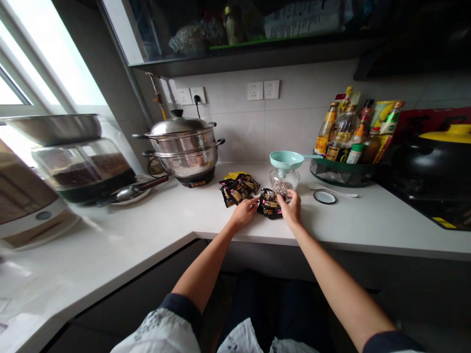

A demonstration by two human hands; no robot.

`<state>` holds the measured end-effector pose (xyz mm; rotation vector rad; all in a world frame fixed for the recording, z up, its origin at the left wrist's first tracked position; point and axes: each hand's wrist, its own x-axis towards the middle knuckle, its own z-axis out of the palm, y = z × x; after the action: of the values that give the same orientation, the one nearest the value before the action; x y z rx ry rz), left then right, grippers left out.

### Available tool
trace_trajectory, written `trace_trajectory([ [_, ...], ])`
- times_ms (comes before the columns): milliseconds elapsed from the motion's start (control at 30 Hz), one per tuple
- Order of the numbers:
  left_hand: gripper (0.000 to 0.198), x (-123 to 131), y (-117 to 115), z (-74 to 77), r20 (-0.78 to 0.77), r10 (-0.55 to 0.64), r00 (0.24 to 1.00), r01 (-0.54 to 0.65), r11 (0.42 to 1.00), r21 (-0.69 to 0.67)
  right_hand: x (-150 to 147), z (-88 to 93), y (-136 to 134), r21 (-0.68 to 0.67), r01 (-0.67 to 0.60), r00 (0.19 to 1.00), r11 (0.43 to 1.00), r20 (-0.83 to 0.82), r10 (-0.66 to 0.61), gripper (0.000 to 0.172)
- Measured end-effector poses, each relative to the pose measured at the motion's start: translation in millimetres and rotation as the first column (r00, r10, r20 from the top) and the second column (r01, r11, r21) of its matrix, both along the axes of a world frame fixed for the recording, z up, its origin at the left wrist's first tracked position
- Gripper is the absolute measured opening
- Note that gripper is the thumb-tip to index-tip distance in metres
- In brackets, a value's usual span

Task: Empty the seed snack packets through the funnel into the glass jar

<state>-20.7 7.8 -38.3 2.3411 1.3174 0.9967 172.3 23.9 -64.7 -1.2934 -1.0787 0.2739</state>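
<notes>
Between my two hands is a small stack of black printed packets (270, 208), close to the counter's front edge. My left hand (246, 214) presses its fingers against the stack's left side. On the other side my right hand (291, 208) grips the right edge with thumb and fingers. More black packets (239, 189) lie in a loose pile just behind my left hand, with a yellow packet (235, 175) at the back. Behind my right hand stands a clear glass jar (274, 175) partly filled with small pale brownish pieces. A mint-green funnel (287, 159) sits in its mouth.
A round lid (324, 196) and a white spoon (344, 193) lie right of the jar. Bottles crowd a dark green tray (342, 174). A steel steamer pot (184, 147) stands at the back left; a black pot (434, 159) is on the stove. Cabinets (257, 51) hang overhead.
</notes>
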Motion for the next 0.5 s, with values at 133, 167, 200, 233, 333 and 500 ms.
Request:
trace_trajectory([
  [133,0.034,1.0,-3.3,1.6,0.011,0.033,0.999,-0.033,0.999,0.018,2.6,-1.7,0.1,0.105,0.112,0.988,0.988,0.096,-0.122,0.042],
  [167,0.032,1.2,-4.7,2.5,0.016,0.059,0.998,-0.059,0.998,0.036,2.8,-1.4,-0.5,0.132,0.122,0.984,0.984,0.116,-0.138,0.041],
  [200,0.028,1.1,-6.1,3.4,0.028,0.093,0.995,-0.094,0.994,0.063,2.9,-0.9,-1.4,0.155,0.127,0.980,0.980,0.136,-0.149,0.041],
  [233,0.025,0.8,-7.2,4.1,0.050,0.138,0.989,-0.142,0.985,0.096,2.7,-0.3,-2.5,0.174,0.130,0.976,0.976,0.154,-0.157,0.040],
  [333,0.018,-2.3,-7.1,4.5,0.185,0.368,0.911,-0.401,0.896,0.192,1.5,1.9,-6.4,0.215,0.127,0.964,0.968,0.202,-0.172,0.037],
  [500,0.024,-11.9,1.9,1.5,0.361,0.702,0.614,-0.764,0.644,0.046,-1.3,3.4,-11.1,0.224,0.103,0.953,0.969,0.256,-0.160,0.029],
])
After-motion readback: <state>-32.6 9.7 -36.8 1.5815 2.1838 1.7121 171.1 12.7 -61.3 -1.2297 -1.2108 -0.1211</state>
